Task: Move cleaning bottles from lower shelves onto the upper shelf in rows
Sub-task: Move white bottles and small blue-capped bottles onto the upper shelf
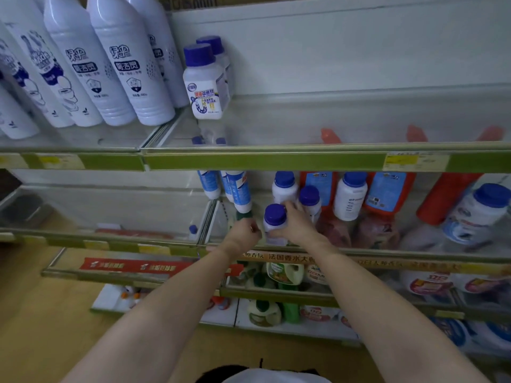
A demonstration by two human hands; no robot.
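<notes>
Two hands are down on the lower shelf [359, 251] in the head view. Your right hand [297, 223] is wrapped round a small white bottle [273, 225] with a blue cap, fingers curled behind it. Your left hand [244, 230] sits just beside that bottle, fingers curled; whether it pinches anything I cannot tell.

The risk, as I judge it: more blue-capped bottles [309, 200] stand crowded right behind your right hand, touching or nearly so, and a quick lift could knock them over. The green shelf edge [262, 161] also hangs directly above your hands, so a straight pull up could catch the cap.

The upper shelf [331, 125], above and beyond both hands, already holds two matching bottles [206, 81] at its left.
</notes>
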